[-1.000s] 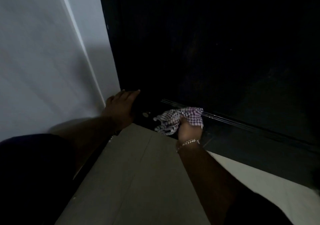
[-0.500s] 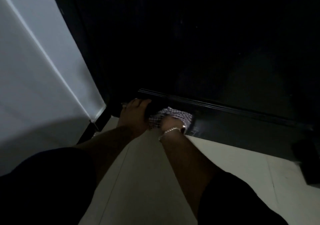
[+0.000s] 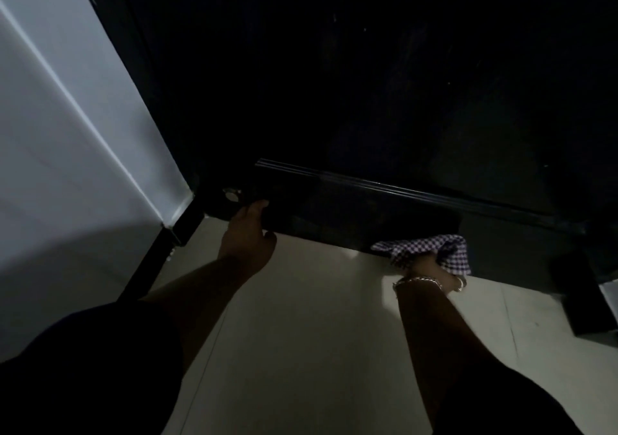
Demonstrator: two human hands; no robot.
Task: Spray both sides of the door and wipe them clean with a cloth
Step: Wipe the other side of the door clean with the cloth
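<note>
Low on the door [image 3: 368, 100] — checked cloth [image 3: 424, 249] bunched in right-hand fingers [image 3: 431, 260].

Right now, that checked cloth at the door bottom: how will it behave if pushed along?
Probably floppy: the checked cloth bunches and folds in the right hand, with a corner trailing left. Likely light, since a loose flap hangs off the hand. It should slide easily along the glossy-looking door but may crumple rather than stay flat.

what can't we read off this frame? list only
- Head view: door face too dark to show wet, dirty or clean.
- Right hand: fingers hidden under the checked cloth it grips.
- Left hand: fingertips lost against the door's dark bottom edge.
- No spray bottle in frame.
- Dark block at right edge: unidentifiable.
</note>
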